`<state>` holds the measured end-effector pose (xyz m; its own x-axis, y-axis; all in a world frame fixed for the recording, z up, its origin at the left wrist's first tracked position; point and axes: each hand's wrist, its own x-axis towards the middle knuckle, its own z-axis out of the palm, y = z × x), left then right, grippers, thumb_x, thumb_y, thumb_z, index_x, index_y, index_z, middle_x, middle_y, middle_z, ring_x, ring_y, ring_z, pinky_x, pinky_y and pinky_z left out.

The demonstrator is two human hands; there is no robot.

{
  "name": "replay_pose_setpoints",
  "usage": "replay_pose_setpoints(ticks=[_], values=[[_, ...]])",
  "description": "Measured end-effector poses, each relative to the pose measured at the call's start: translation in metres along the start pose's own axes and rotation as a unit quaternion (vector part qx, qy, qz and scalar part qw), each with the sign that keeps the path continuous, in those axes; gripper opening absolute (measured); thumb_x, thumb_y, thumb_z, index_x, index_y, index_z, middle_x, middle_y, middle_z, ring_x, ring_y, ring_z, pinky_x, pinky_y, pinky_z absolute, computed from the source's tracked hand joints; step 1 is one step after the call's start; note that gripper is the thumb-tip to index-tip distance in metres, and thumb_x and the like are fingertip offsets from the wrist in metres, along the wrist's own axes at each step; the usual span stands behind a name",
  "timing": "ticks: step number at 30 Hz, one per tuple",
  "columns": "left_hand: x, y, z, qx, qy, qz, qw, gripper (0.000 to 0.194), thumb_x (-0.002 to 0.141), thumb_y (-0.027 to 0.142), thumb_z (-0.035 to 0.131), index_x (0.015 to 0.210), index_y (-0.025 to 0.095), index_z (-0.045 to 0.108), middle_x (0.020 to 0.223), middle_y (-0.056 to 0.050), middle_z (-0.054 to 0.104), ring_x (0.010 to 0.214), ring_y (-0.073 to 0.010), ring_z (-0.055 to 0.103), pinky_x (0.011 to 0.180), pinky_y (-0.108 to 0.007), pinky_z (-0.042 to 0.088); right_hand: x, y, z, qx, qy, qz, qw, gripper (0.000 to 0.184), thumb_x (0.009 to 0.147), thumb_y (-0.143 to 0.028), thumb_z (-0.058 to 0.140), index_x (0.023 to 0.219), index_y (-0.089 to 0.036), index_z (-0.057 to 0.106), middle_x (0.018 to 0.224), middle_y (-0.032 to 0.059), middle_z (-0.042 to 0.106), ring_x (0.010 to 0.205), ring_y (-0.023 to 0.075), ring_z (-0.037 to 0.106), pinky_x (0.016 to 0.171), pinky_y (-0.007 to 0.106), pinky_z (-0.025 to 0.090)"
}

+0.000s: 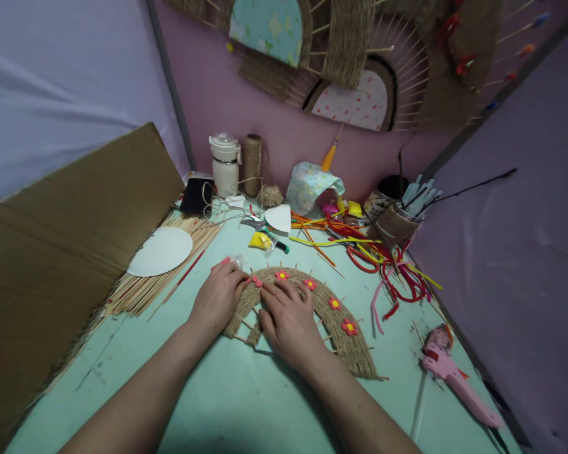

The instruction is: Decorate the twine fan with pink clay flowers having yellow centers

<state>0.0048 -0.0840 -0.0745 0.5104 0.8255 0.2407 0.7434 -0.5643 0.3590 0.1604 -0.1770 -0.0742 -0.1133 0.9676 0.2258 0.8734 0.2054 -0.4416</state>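
Low on woven arch [348,350], right hand [291,318] spreads fingers; left hand [218,293] curls, pinch unclear.

Four yellow-centred flowers [335,304], one glue gun [459,381], one lidded jar [226,170] — one twine spool [252,165] (plus one twine ball [271,196]).

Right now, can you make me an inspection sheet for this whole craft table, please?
Surface: pale green tabletop, some dark marks at left.
Job's things: woven arch lying flat, with pink flowers.
Clutter: thin sticks, yellow packet, pink glue gun.
Hands: left hand at the arch's left side, right hand over its middle; grip unclear.
Cables: dark cord at the glue gun's handle.
Surroundings: cardboard sheet at left, pink wall behind.
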Motion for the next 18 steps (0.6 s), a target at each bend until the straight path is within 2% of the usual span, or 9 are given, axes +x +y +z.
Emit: replay_pose_setpoints(ticks=[7,18], values=[[0.0025,0.0000,0.0018,0.001,-0.003,-0.006,1.000,0.026,0.092,0.025,0.046,0.084,0.018,0.070,0.090,-0.008,0.065,0.095,-0.0241,0.058,0.092,-0.040,0.046,-0.0008,0.0015,0.0014,-0.002,0.000,-0.002,1.000,0.035,0.093,-0.026,0.051,0.127,-0.023,0.058,0.134,0.0066,0.061,0.128,0.0298,0.047,0.108,0.059,0.019],[0.0057,0.0060,0.0016,0.017,-0.034,-0.026,0.999,0.028,0.094,0.026,0.044,0.086,0.018,0.069,0.092,-0.009,0.067,0.092,-0.0223,0.061,0.080,-0.034,0.047,-0.0008,0.0035,0.0013,-0.006,0.000,-0.005,1.000,0.035,0.092,-0.025,0.053,0.126,-0.023,0.058,0.133,0.0070,0.062,0.128,0.0288,0.046,0.109,0.058,0.016]])
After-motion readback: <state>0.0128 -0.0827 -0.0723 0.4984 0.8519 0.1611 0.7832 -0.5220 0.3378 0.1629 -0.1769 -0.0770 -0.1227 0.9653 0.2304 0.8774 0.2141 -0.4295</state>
